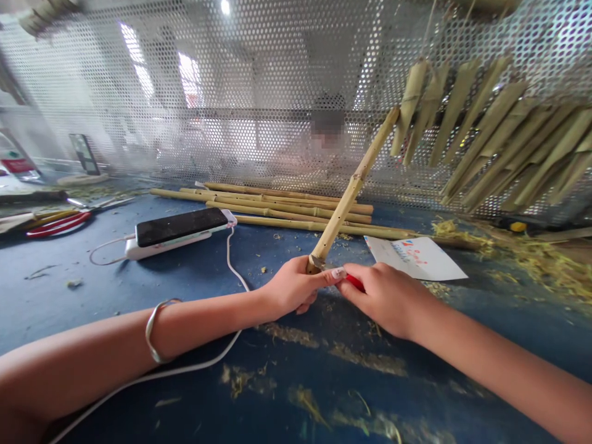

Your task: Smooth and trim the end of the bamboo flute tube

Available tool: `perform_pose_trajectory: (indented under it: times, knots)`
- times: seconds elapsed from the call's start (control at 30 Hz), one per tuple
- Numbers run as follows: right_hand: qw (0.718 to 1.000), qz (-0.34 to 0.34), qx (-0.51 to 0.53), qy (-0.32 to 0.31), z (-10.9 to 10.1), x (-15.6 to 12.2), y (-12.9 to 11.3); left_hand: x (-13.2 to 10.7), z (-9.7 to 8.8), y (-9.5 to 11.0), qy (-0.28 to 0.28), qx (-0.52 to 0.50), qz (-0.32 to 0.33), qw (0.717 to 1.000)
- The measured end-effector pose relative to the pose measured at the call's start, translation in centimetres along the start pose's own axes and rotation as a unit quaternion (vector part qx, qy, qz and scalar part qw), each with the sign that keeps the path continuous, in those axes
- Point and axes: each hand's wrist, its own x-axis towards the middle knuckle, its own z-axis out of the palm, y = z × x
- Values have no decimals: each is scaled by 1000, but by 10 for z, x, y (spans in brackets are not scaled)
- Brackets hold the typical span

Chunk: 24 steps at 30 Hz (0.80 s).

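My left hand (296, 287) is closed around the lower end of a pale bamboo stick (345, 200), which leans up and to the right. Small dark holes show along the stick. In my right hand (386, 296) is a red-handled knife (355, 282), mostly covered by my fingers. Its short metal blade lies against the stick's lower end, beside my left thumb. The thumb reaches across to the knife, close to my right fingers. Behind both hands, several thin bamboo sticks (291, 213) lie side by side on the blue table (185, 394).
A black phone (182, 227) rests on a white power bank with a white cable (203, 365). Red-handled pliers (60, 223) lie left, near a bottle (16, 160). Bamboo pieces (499, 142) hang right before a perforated metal screen (277, 74). A printed paper (430, 258) and shavings (555, 271) lie right.
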Motion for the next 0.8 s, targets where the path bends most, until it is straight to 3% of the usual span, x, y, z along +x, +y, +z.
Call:
perform_pose_trajectory:
  times: [0.2,0.6,0.8]
  knots:
    - [999,1,-51,18,0,0,-1,-1,1,2,2,-7,-14,1000]
    - [982,24,-153,112,12,-4,-7,-1,6,4,67,10,-57,996]
    - [992,13,-109,69,6,-3,-4,-1,2,3,14,7,-21,1000]
